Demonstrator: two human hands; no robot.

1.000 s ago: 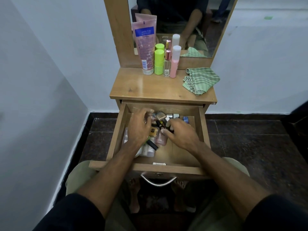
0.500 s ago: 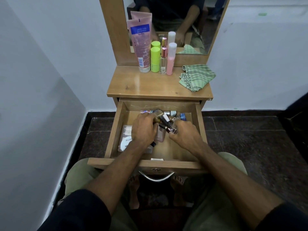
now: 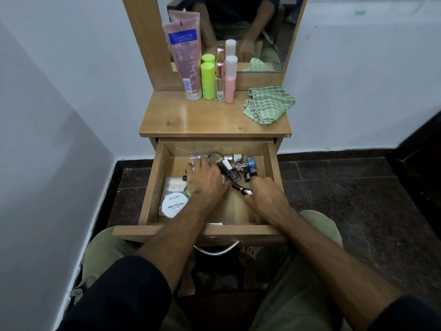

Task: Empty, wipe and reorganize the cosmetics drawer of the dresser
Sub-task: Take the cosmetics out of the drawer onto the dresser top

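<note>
The wooden drawer [image 3: 152, 187] is pulled out and holds a jumble of small cosmetics. Nail polish bottles [image 3: 241, 164] are heaped at the back middle. My left hand [image 3: 205, 180] lies palm down over the left part of the heap, fingers reaching toward the back, hiding whatever is under it. To the right, my right hand [image 3: 265, 194] pinches the rose-capped end of a dark lipstick tube [image 3: 238, 187] between thumb and finger. A white round tub [image 3: 173, 205] marked nail polish sits front left, with a clear packet [image 3: 174, 185] behind it.
On the dresser top [image 3: 191, 118] stand a pink tube [image 3: 185, 58], a lime green bottle [image 3: 207, 80], a glass perfume bottle [image 3: 220, 86] and a pink spray bottle [image 3: 230, 80] against the mirror [image 3: 262, 32]. A green striped cloth [image 3: 268, 105] lies at the right. White walls close in on both sides.
My left hand's fingers have stretched out toward the back of the heap, and the white tub is uncovered. My right hand has stayed on the dark tube, barely moving.
</note>
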